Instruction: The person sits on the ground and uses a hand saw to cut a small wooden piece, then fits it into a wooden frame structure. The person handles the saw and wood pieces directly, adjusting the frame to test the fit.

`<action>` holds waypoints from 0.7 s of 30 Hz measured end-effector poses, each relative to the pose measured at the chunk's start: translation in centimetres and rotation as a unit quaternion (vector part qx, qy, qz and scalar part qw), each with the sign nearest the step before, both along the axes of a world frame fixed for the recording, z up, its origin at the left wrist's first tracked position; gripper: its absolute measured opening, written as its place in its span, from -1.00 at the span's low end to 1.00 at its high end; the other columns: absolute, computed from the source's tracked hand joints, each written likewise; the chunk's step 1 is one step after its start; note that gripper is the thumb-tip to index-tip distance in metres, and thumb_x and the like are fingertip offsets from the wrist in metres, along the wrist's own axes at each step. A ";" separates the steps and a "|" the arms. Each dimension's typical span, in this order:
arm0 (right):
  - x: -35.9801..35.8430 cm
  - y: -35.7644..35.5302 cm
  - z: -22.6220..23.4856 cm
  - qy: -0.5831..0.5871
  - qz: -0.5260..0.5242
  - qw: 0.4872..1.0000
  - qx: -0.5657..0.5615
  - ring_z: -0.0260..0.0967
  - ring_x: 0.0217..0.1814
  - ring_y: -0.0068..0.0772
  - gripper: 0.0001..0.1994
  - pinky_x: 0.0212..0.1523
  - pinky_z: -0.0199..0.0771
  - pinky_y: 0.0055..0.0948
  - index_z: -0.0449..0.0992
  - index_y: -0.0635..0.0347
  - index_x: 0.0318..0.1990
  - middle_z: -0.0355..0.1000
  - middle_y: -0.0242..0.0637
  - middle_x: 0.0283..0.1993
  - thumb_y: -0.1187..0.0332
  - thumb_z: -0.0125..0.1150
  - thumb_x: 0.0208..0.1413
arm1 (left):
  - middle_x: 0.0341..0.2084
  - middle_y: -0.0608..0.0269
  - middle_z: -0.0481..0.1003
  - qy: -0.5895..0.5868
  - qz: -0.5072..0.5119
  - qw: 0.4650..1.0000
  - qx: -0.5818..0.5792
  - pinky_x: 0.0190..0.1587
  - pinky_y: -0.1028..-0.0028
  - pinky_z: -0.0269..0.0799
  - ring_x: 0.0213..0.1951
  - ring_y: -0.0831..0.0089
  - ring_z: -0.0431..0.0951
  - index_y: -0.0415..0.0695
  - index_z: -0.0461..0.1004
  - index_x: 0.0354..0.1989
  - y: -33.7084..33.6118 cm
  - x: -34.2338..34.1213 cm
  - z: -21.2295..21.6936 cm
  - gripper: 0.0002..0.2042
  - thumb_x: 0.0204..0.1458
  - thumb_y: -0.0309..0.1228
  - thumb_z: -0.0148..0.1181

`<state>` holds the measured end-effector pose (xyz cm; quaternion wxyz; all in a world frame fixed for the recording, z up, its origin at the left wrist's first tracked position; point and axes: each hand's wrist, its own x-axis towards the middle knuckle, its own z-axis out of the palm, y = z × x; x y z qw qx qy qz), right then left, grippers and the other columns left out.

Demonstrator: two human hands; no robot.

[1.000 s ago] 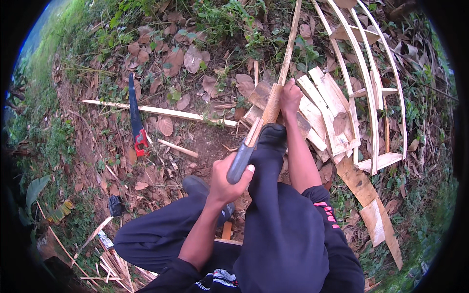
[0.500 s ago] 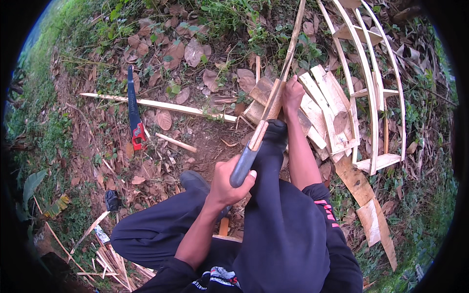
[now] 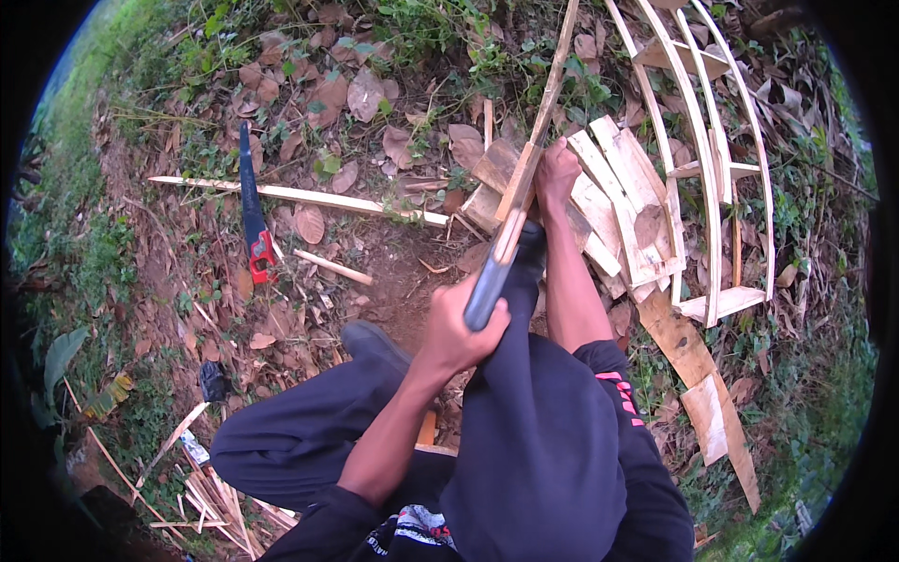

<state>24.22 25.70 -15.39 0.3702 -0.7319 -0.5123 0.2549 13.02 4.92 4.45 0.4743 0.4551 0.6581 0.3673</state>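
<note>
My left hand (image 3: 459,328) is wrapped round the grey-and-wood handle of a machete (image 3: 490,286). Its narrow blade, seen nearly edge-on, runs along a long wooden strip (image 3: 560,58), so its contact with the wood is hard to make out. My right hand (image 3: 557,173) is closed at the strip's lower part, just above my shoe (image 3: 530,251); its fingertips are partly hidden. The strip slants up past the top of the picture. Beside my right hand lie short boards (image 3: 599,201) and a wooden block (image 3: 482,208).
A curved frame of pale slats (image 3: 702,169) stands at the right, with a thin board (image 3: 688,351) below it. To the left lie a red-handled handsaw (image 3: 253,206), a long pale stick (image 3: 309,199) and a short stick (image 3: 332,267). Wood offcuts (image 3: 220,510) are piled lower left.
My left hand has pushed the machete forward and up along the strip, slightly to the right. My right hand stays in nearly the same place; the view has shifted a little.
</note>
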 end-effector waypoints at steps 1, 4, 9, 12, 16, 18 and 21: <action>0.2 0.3 -0.1 -0.002 -0.005 1.000 0.001 0.34 -0.58 0.34 -0.37 -0.39 0.28 0.15 0.35 0.54 -0.68 0.29 0.32 -0.65 0.16 -0.28 0.31 | -0.73 0.35 0.28 0.019 -0.013 1.000 0.009 -0.56 0.50 0.20 -0.64 0.65 0.26 -0.34 0.47 -0.31 -1.6 -0.5 0.7 -0.81 -0.04 -0.44 0.17; 0.5 0.2 -0.4 -0.031 0.005 0.998 0.049 0.31 -0.61 0.32 -0.37 -0.43 0.24 0.15 0.33 0.51 -0.71 0.28 0.29 -0.67 0.16 -0.29 0.31 | -0.73 0.39 0.29 -0.038 0.006 0.999 0.002 -0.54 0.56 0.23 -0.63 0.67 0.28 -0.37 0.49 -0.16 -3.3 -1.5 2.8 -0.73 -0.03 -0.47 0.14; 0.6 0.2 -0.3 0.004 0.017 0.999 0.042 0.30 -0.63 0.30 -0.37 -0.47 0.21 0.15 0.35 0.49 -0.70 0.27 0.26 -0.69 0.15 -0.29 0.32 | -0.71 0.39 0.30 0.000 -0.021 1.000 0.016 -0.56 0.51 0.21 -0.63 0.68 0.26 -0.32 0.46 -0.37 1.8 0.4 -0.6 -0.86 -0.05 -0.49 0.15; 0.6 0.5 -0.9 -0.020 -0.002 0.999 0.045 0.33 -0.60 0.30 -0.37 -0.43 0.24 0.15 0.38 0.51 -0.67 0.28 0.28 -0.67 0.14 -0.30 0.32 | -0.70 0.39 0.32 -0.040 0.004 0.999 -0.015 -0.52 0.55 0.24 -0.60 0.71 0.28 -0.37 0.50 -0.16 -3.8 -1.0 1.3 -0.72 -0.06 -0.50 0.12; 0.0 -0.7 1.7 0.009 0.005 1.000 0.007 0.34 -0.58 0.32 -0.35 -0.40 0.25 0.16 0.39 0.53 -0.65 0.33 0.29 -0.64 0.13 -0.34 0.32 | -0.69 0.43 0.25 -0.013 -0.010 0.999 0.031 -0.54 0.52 0.20 -0.62 0.69 0.23 -0.32 0.50 -0.19 0.4 -1.1 -0.6 -0.75 -0.04 -0.47 0.13; 1.4 0.2 -0.7 -0.022 0.026 0.999 0.006 0.33 -0.58 0.25 -0.41 -0.41 0.27 0.05 0.36 0.47 -0.63 0.30 0.26 -0.63 0.14 -0.29 0.31 | -0.69 0.43 0.22 0.012 -0.022 1.000 -0.003 -0.56 0.49 0.17 -0.62 0.68 0.21 -0.30 0.48 -0.28 3.7 -0.7 -1.5 -0.81 -0.03 -0.44 0.14; 1.2 0.7 -0.9 -0.042 0.033 0.998 0.028 0.31 -0.59 0.26 -0.41 -0.41 0.27 0.06 0.36 0.47 -0.64 0.30 0.25 -0.64 0.14 -0.27 0.31 | -0.68 0.46 0.25 -0.052 -0.002 0.999 0.004 -0.53 0.57 0.19 -0.60 0.73 0.24 -0.33 0.49 -0.06 -2.4 -1.1 0.0 -0.67 -0.04 -0.50 0.12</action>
